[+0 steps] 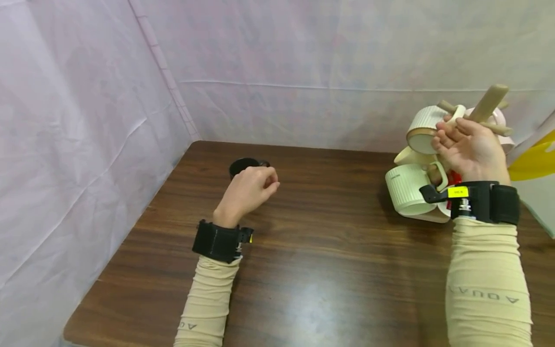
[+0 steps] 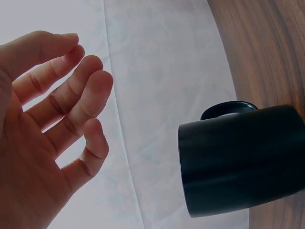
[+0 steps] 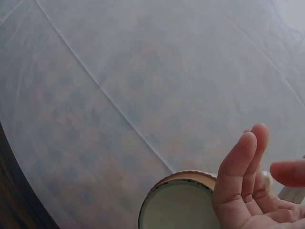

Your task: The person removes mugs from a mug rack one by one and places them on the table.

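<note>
My left hand (image 1: 249, 190), fingers loosely bent and holding nothing, hovers by a black mug (image 1: 243, 165) at the back left of the table. The left wrist view shows the mug standing apart from the fingertips (image 2: 97, 90). At the right, my right hand (image 1: 474, 147) is palm up beside the handle of a white ribbed mug (image 1: 427, 120), which hangs on a wooden mug tree (image 1: 489, 103). In the right wrist view the thumb and fingers stand apart near the handle, and the mug's base (image 3: 178, 205) faces the camera. Whether the fingers touch the handle is hard to tell.
Another white ribbed mug (image 1: 409, 188) hangs lower on the tree, with a pale yellow mug (image 1: 409, 155) behind it. A pinkish mug (image 1: 498, 118) is partly hidden behind my right hand. Something yellow (image 1: 535, 156) stands at the right edge. White cloth (image 1: 303, 115) walls the table's back and left.
</note>
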Tool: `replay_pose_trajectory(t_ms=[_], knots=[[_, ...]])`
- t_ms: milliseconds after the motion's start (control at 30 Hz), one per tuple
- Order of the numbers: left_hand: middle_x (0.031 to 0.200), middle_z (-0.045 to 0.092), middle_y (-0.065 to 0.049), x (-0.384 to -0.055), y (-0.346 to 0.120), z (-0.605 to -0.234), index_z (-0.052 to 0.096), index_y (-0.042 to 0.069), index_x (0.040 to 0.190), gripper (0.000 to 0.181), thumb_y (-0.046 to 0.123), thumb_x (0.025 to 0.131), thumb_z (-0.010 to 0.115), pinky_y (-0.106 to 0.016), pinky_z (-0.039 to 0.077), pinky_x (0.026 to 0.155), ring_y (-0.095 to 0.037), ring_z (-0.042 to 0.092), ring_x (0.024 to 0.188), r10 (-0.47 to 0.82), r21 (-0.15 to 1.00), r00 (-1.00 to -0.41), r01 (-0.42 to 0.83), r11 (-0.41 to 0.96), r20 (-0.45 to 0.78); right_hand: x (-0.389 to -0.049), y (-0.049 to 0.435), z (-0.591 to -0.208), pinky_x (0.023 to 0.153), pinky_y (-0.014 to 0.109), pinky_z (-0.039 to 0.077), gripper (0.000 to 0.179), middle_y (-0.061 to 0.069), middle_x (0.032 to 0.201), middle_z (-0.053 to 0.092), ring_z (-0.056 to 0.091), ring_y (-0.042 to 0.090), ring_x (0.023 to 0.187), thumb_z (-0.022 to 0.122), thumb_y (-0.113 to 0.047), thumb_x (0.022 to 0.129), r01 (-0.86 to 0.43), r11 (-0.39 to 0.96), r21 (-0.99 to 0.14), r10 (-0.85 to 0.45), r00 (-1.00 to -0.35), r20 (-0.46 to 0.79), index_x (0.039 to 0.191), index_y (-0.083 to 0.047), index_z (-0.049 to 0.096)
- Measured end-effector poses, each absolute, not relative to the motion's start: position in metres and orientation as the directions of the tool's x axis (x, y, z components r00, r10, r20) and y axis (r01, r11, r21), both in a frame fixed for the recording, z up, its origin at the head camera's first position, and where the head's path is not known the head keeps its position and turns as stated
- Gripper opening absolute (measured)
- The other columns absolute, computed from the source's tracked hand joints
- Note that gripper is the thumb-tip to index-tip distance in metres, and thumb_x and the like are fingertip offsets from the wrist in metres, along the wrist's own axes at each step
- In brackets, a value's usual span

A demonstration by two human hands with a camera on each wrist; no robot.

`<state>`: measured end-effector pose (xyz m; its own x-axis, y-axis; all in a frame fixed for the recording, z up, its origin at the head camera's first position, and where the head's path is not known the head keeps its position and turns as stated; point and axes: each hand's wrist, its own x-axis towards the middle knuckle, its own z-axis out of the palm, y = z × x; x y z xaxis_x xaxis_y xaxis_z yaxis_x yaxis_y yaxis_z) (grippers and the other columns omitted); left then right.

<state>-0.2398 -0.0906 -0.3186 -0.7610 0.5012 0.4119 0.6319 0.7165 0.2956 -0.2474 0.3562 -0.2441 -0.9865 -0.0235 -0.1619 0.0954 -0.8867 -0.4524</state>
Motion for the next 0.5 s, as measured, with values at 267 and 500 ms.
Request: replay_pose_trajectory(t_ms=[267,500], knots=[[0.078,0.064,-0.003,-0.2399,-0.0907,-0.3170,0.071,0.007,0.095,0.006,0.011,0.097,0.069,-0.032,0.046,0.058,-0.015,0.055,0.062,0.502,0.294,-0.757,0.635,0.714,0.418,-0.2530,0.3506,-0.2381,0.076,0.042,0.052,0.016,0.019,0.100,0.055,0.056,0.034,0.079,0.048,-0.018,0.108,0.100,-0.890,-0.445,-0.001,-0.976,-0.216,0.116,-0.005,0.052],[0.077,0.063,-0.002,-0.2392,-0.0904,-0.3182,0.071,0.007,0.095,0.005,0.011,0.097,0.068,-0.031,0.045,0.058,-0.014,0.054,0.062,0.497,0.301,-0.762,0.631,0.715,0.415,-0.2542,0.3476,-0.2364,0.064,0.041,0.048,0.017,0.018,0.089,0.057,0.053,0.032,0.067,0.049,-0.018,0.108,0.069,-0.888,-0.455,0.048,-0.969,-0.241,0.109,-0.002,0.054]])
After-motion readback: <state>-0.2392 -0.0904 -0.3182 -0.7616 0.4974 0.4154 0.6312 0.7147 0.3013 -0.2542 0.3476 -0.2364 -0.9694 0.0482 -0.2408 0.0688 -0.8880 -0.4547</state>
